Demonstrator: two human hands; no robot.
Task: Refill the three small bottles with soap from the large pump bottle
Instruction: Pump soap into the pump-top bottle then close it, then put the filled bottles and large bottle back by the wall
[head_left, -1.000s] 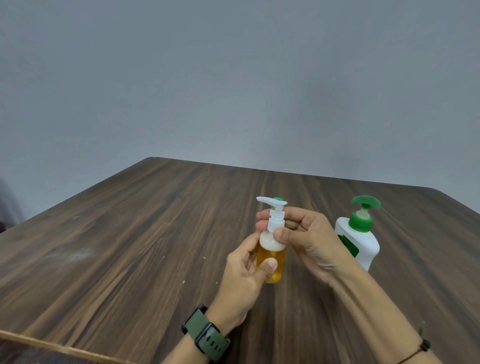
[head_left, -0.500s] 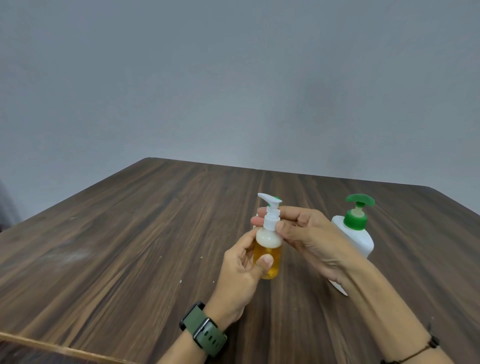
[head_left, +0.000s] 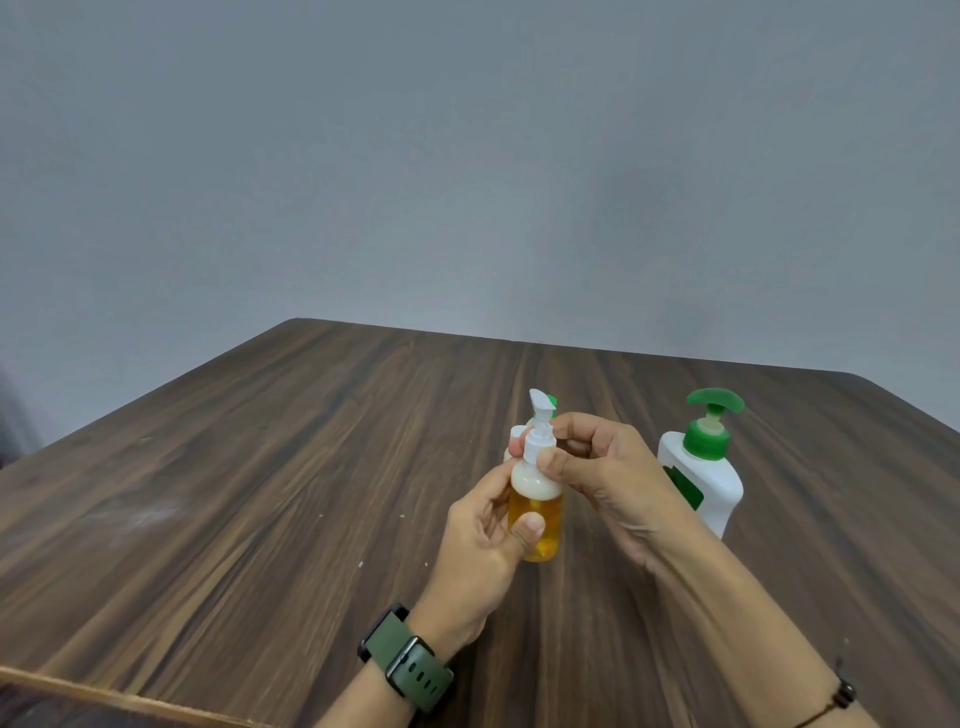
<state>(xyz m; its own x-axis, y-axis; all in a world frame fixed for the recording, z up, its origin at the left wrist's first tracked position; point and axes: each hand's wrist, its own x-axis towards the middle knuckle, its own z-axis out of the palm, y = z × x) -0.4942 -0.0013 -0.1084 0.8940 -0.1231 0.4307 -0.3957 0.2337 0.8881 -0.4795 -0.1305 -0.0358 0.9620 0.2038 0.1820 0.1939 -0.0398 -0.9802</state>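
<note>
Small clear plastic bottle of amber soap (head_left: 536, 519) is held above the dark wooden bench (head_left: 260, 493): left hand (head_left: 480, 551) grips its body, right hand (head_left: 602, 467) pinches the white pump collar (head_left: 538, 447). Large white green-pump bottle (head_left: 701, 483) stands at three o'clock. Likely twisting the pump; next calls for a steady turn.

My two bare forearms come up from the bottom of the view, with no sleeves on either. On my left wrist I wear a watch (head_left: 407, 669) with a dark rectangular case and an olive-green strap punched with a row of oval holes. On my right wrist I wear a thin dark cord bracelet (head_left: 836, 702) carrying one small dark bead.
</note>
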